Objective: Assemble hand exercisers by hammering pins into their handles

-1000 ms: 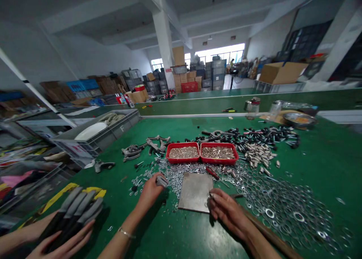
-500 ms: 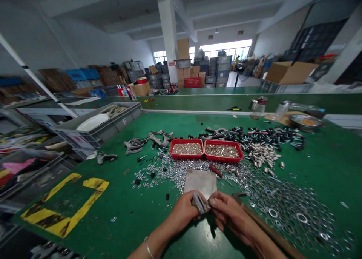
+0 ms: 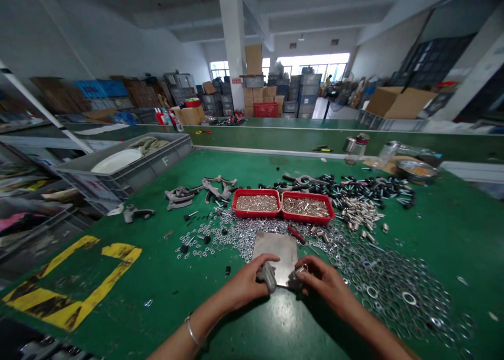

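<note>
My left hand [image 3: 248, 281] is closed around a grey metal handle-like part [image 3: 268, 277], its thumb side over the near edge of a square steel plate [image 3: 274, 247]. Between the fingertips of my right hand [image 3: 325, 281] is a small shiny metal part [image 3: 302, 269], ringed at its top; my fingers cover the rest. The two hands are apart, with the plate's near edge between them. Loose washers [image 3: 370, 292] lie to the right of my right hand, and small nuts [image 3: 236, 234] spread beyond the plate.
Two red trays [image 3: 256, 213] of tiny metal pieces stand behind the plate. A red-handled screwdriver [image 3: 296, 234] lies near them. Silver cylinders [image 3: 360, 213] and black-headed screws [image 3: 394, 189] are piled to the right, grey castings [image 3: 181, 196] to the left. A grey crate [image 3: 157, 160] stands at the left edge.
My hands have moved apart from where they met at the plate's near edge. The left still holds the grey part; the small shiny part is now clear of it in the right.
</note>
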A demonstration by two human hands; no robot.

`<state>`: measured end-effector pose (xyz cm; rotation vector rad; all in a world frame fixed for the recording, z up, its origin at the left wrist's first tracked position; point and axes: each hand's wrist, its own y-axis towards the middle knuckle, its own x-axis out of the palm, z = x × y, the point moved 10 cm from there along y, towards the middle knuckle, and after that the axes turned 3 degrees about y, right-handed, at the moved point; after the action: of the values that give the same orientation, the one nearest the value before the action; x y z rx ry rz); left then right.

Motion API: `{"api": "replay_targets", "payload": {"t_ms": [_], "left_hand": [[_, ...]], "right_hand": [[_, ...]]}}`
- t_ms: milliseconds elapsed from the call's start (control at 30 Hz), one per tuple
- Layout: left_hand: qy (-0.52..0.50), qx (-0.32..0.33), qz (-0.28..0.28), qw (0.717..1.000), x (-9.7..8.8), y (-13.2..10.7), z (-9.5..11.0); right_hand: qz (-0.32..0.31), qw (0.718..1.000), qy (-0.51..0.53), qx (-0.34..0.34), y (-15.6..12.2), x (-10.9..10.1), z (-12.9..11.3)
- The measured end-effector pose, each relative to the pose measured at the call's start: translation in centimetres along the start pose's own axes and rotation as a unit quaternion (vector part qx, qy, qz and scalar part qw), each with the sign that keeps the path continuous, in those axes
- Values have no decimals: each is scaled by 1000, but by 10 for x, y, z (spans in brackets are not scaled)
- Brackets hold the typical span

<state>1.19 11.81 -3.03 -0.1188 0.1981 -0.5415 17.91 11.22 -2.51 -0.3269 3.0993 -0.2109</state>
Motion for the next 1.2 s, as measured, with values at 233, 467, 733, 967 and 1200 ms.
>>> {"api": "replay_targets", "payload": {"t_ms": [233,467,733,967,1200], "left_hand": [[-35,14,139,990,-25,71,10],[11,24,196,980,-22,85,5],[-51,-3,220,974,-22,86,-3],[-160,-33,134,977,5,91,-9],[-215,-37,-171,961,48,62,17]], "right_hand": [[101,991,-36,-78,43,-33,-32],[111,985,-69,-114,55,-30,-37],[127,988,58,-63,59,-14,-33],[186,977,-17,-100,61,-23,-24],[39,997,2,-67,67,-12,-28]]}}
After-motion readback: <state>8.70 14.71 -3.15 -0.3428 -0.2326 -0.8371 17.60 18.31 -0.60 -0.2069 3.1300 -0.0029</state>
